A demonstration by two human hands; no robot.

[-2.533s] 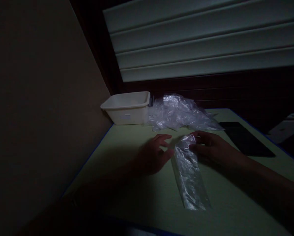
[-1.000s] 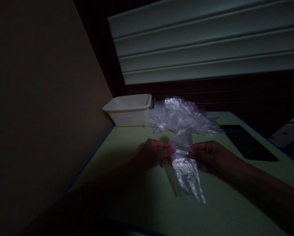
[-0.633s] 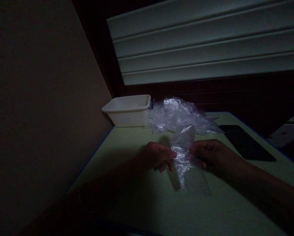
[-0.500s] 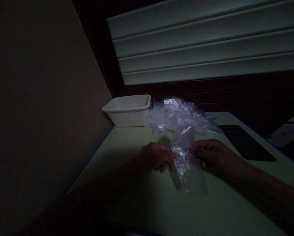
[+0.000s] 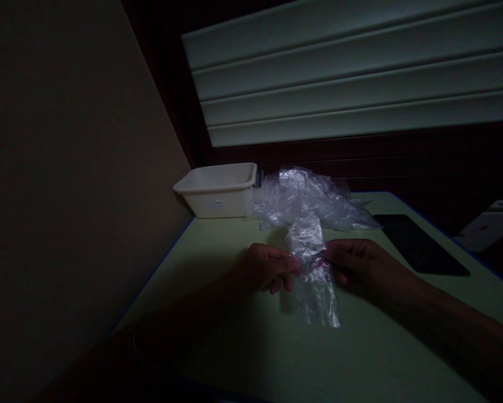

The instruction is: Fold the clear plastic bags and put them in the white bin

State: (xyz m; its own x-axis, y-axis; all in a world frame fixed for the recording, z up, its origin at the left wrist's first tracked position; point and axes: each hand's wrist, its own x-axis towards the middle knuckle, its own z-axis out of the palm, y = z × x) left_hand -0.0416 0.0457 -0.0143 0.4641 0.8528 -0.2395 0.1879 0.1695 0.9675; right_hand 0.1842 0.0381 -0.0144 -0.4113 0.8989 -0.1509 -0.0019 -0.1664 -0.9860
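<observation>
Between my two hands a clear plastic bag (image 5: 317, 294) is held above the table, its upper part standing up and its lower part hanging toward me. My left hand (image 5: 272, 267) pinches its left edge between thumb and fingers. On the opposite edge, my right hand (image 5: 352, 260) grips the bag the same way. Just behind it lies a heap of clear plastic bags (image 5: 302, 193), crumpled and overlapping. The light is dim, so the bag's fine details do not show.
A white plastic bin (image 5: 218, 201) stands at the back left against the wall (image 5: 87, 168). To the right lies a dark flat tablet-like slab (image 5: 422, 246). The pale green table (image 5: 218, 364) has a blue edge. Behind it is a slatted panel (image 5: 339, 73).
The bag between my hands has shifted slightly left and its upper part has spread flatter. Both hands keep their pinch and have barely moved.
</observation>
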